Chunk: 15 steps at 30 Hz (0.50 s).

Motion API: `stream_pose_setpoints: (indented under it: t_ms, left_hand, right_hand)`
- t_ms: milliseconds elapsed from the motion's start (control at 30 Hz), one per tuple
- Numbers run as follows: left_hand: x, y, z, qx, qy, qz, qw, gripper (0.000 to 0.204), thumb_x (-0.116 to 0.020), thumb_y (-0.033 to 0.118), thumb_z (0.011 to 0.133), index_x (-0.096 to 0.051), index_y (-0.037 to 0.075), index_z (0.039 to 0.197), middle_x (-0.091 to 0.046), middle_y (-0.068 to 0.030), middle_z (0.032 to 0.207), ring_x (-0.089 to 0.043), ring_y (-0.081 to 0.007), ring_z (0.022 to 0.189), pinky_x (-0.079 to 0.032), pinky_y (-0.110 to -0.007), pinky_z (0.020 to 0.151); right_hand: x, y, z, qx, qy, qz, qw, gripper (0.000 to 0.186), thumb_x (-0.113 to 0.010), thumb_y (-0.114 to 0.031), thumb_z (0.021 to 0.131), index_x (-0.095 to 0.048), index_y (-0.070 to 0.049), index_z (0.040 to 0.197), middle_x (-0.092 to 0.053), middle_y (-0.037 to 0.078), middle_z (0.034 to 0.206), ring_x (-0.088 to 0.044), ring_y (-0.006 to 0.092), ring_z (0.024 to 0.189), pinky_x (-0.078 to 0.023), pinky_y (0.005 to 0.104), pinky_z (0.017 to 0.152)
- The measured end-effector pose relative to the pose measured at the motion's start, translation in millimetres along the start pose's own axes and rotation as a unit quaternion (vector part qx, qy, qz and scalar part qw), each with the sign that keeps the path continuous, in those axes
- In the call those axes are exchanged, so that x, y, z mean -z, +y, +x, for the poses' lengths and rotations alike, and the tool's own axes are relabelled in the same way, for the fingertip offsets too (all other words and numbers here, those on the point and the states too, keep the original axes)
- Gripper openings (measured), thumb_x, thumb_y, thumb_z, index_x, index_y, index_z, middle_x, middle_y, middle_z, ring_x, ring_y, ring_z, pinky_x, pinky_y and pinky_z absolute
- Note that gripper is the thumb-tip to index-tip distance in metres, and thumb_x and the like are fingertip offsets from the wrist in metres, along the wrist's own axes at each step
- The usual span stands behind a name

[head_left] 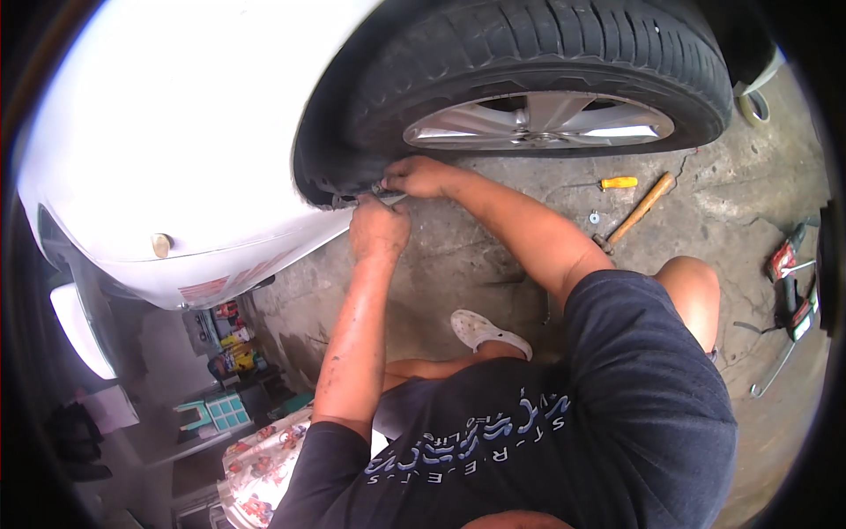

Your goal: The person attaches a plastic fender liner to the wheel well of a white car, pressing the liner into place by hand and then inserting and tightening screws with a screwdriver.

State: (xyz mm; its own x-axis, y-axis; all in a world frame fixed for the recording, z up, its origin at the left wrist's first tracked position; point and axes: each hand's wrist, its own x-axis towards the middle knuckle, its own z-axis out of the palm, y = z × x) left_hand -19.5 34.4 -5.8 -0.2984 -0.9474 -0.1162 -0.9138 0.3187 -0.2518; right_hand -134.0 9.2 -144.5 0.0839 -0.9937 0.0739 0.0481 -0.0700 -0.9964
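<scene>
Both my hands meet at the lower edge of the wheel arch on a white car [176,132], just beside the black tyre [617,40] with its silver alloy rim [538,123]. My right hand [423,178] is closed, its fingertips pinched at a small metallic piece [379,187] by the arch lip. Below it, my left hand [380,227] has its fingers curled up against the same edge. What the left fingers grip is hidden by the hand and the dark arch liner.
Right of my right arm, a yellow-handled screwdriver [619,182], a wooden-handled hammer [643,210] and a washer [594,217] lie on the concrete floor. Farther right are red-and-black tools [782,263] and a tape roll [755,108]. A teal stool [227,412] stands at left.
</scene>
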Motion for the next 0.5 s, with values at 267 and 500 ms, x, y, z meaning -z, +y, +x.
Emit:
stream_pose_setpoints:
  t_ms: [267, 500]
  left_hand:
    - [-5.6, -1.6, 1.2, 0.031, 0.052, -0.054, 0.997, 0.056, -0.064, 0.036, 0.094, -0.063, -0.014, 0.119, -0.074, -0.037, 0.106, -0.072, -0.0522, 0.107, -0.057, -0.056, 0.095]
    - [6.7, 3.4, -1.4, 0.026, 0.01, -0.048, 0.998, 0.054, -0.06, 0.039, 0.097, -0.066, -0.012, 0.114, -0.074, -0.0361, 0.108, -0.072, -0.0524, 0.107, -0.056, -0.057, 0.095]
  right_hand:
    - [-15.5, -11.8, -8.0, -0.104, -0.003, 0.112, 0.988, 0.042, -0.062, -0.042, 0.107, -0.073, -0.006, 0.126, -0.075, 0.017, 0.114, -0.071, 0.0316, 0.105, -0.055, 0.0451, 0.09]
    - [-18.0, 1.1, -10.6, -0.208, -0.198, 0.438, 0.852, 0.048, -0.052, -0.04, 0.113, -0.07, 0.002, 0.125, -0.062, 0.009, 0.084, -0.067, 0.0239, 0.076, -0.058, 0.0414, 0.073]
